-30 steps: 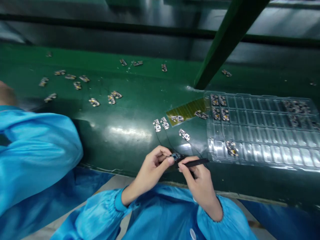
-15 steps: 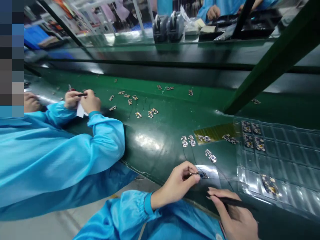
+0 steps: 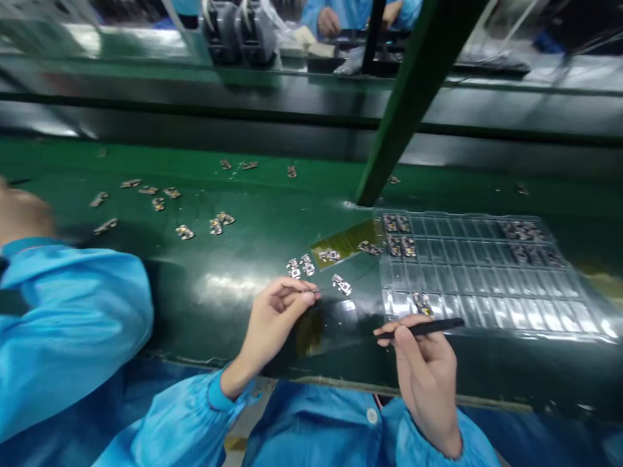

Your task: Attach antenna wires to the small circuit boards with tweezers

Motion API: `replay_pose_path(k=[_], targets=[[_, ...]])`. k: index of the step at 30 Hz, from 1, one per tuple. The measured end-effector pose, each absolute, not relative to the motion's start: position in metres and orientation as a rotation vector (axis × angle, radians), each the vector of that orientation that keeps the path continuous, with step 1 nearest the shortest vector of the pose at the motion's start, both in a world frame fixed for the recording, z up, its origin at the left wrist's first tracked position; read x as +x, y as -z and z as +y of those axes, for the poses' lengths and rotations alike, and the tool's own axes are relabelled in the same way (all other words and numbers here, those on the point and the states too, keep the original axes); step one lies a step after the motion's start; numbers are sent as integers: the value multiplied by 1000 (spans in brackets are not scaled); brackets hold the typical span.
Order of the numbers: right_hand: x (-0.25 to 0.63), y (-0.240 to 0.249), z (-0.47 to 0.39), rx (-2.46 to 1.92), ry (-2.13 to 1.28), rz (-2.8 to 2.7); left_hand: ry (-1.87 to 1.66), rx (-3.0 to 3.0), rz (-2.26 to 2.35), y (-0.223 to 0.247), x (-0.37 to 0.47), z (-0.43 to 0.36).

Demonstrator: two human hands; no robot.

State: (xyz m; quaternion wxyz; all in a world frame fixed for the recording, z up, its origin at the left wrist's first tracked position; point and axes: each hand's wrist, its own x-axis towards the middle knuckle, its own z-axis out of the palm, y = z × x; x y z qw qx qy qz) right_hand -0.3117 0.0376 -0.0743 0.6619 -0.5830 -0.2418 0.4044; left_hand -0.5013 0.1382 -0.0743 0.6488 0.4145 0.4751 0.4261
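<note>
My left hand [image 3: 277, 318] is closed in a pinch above the bench; only a small sliver shows at its fingertips, too hidden to name. In my right hand [image 3: 423, 366] are black tweezers [image 3: 435, 327], their handle slanting up to the right. The tweezers' tips point left, apart from my left hand. Just beyond my left fingertips lies a small circuit board [image 3: 341, 285], with two more boards [image 3: 300, 266] to its left. Below them is a clear film [image 3: 335, 324] on the bench. A yellow film strip [image 3: 357, 239] carries another board [image 3: 329, 255].
A clear compartment tray [image 3: 467, 275] on the right holds several boards. More loose boards [image 3: 185, 232] are scattered to the left on the green bench [image 3: 263, 207]. A green post [image 3: 394, 110] rises behind the tray. A co-worker's blue sleeve [image 3: 92, 311] is at left.
The view has swung right, showing more of the tray. My left hand has drawn back from the clear film, and the board seen at its fingertips before is mostly out of sight. The tweezers stay in my right hand.
</note>
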Motion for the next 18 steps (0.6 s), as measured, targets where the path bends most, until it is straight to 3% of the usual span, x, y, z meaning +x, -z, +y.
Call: replay_pose_path(k=[9, 18], targets=[[-297, 72, 53, -1304, -835, -406, -950, 1019, 1008, 74, -472, 182], [-298, 60, 68, -1322, -668, -475, -697, 812, 905, 77, -436, 171]])
